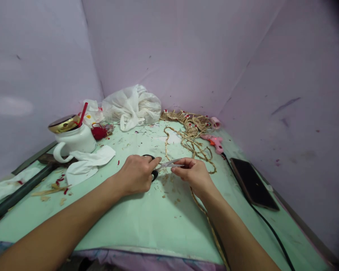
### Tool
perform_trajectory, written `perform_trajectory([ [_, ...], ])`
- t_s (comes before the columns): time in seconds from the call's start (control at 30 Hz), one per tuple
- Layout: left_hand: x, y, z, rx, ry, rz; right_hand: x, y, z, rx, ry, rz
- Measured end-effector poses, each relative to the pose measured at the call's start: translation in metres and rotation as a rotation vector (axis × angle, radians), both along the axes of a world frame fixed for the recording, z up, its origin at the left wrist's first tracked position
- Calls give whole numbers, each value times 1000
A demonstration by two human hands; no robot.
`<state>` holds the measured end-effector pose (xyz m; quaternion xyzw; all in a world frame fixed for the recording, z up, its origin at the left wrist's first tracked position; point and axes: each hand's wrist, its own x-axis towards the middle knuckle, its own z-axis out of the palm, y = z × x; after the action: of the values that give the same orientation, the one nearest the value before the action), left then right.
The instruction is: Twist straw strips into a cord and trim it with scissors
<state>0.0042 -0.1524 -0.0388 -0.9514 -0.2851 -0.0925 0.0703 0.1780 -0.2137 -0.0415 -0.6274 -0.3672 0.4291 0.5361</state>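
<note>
My left hand [138, 173] is closed on the black-handled scissors [167, 164], whose blades point right and lie slightly apart. The blade tips reach the fingertips of my right hand [194, 174]. My right hand is pinched on a braided straw cord [205, 212], which comes out below it and runs down along the forearm to the table's front edge. The exact pinched spot is hidden by the fingers. Beyond both hands, more of the cord lies in loose loops [196, 150].
A pink glue gun [216, 143] and a phone [254, 183] lie at the right, near a black cable [268, 224]. At the left stand a white mug [76, 140], a white cloth [86, 165] and a dark-handled hammer [25, 192]. Behind is a plastic bag [134, 105].
</note>
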Motion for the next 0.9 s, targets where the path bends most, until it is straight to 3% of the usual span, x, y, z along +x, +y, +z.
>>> perform_trajectory([
  [0.5, -1, 1, 1, -22, 43, 9, 1, 0, -2, -3, -25, 5],
  [0.67, -1, 4, 4, -234, -164, 47, 1, -2, 0, 10, 71, 10],
  [0.9, 2, 7, 7, -446, -411, 284, -1, -1, 2, -17, 160, 88],
])
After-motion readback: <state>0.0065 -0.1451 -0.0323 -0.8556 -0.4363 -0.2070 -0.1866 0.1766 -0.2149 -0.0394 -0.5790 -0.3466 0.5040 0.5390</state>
